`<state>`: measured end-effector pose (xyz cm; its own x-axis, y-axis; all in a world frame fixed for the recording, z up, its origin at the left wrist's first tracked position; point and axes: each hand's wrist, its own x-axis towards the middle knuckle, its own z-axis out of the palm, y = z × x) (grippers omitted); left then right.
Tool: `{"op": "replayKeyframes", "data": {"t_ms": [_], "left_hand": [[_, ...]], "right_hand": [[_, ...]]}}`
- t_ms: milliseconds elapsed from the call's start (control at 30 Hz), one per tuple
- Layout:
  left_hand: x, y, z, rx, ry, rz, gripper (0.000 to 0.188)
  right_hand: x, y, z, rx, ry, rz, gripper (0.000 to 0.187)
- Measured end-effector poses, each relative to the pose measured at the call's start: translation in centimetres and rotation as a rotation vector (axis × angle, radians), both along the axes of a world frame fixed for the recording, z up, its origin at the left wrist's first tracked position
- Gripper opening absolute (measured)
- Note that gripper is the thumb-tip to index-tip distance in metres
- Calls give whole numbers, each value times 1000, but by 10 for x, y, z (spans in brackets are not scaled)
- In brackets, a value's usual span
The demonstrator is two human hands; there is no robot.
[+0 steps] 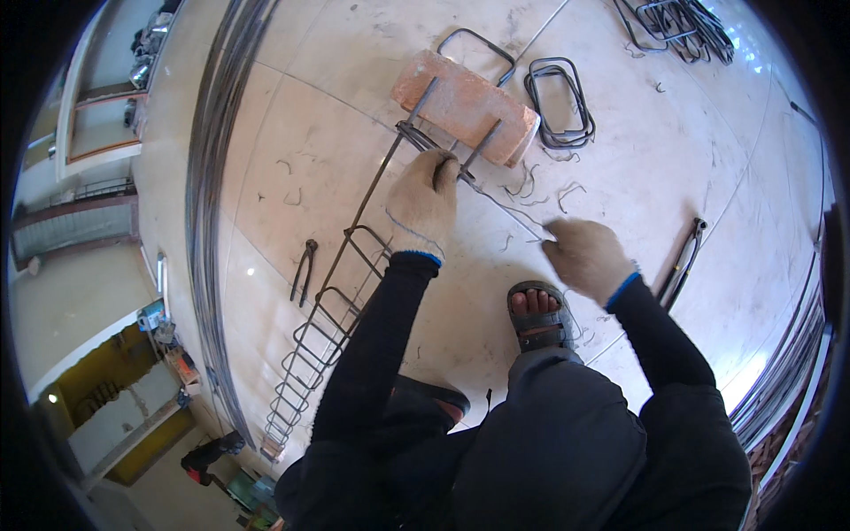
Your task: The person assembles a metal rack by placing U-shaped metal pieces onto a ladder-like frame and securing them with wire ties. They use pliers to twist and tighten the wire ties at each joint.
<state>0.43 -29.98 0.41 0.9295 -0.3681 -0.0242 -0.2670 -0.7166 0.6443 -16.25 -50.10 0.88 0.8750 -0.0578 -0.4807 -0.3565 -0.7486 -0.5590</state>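
Note:
A long rebar cage [339, 305] of thin bars and rectangular stirrups slants from my lower left up to a reddish brick [474, 104], its end bars resting on the brick. My left hand [421, 202], in a cream work glove, is closed on a stirrup [412, 134] at that end, just below the brick; its fingertips partly hide the grip. A thin tie wire [506, 208] runs from the stirrup's right corner toward my right hand [586, 257]. That gloved hand pinches the wire's far end above the tiled floor, beside my sandalled foot.
Pincers [304, 272] lie left of the cage; long-handled cutters [682, 264] lie at the right. Loose stirrups [560, 102] sit by the brick, with a pile [682, 28] farther off. Long bars [208, 177] stretch along the left. Wire scraps [529, 181] litter the tiles.

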Motion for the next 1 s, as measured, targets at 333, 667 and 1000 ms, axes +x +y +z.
{"op": "replayKeyframes", "data": {"t_ms": [333, 667, 1000], "left_hand": [[-6, 0, -31, -335, 173, 166, 25], [-14, -13, -2, -85, 21, 160, 28], [-10, -22, 25, 196, 46, 77, 28]], "right_hand": [[85, 77, -37, 39, -682, -388, 32], [93, 85, -55, -13, -808, -467, 14], [99, 79, -56, -7, -689, -414, 10]]}}
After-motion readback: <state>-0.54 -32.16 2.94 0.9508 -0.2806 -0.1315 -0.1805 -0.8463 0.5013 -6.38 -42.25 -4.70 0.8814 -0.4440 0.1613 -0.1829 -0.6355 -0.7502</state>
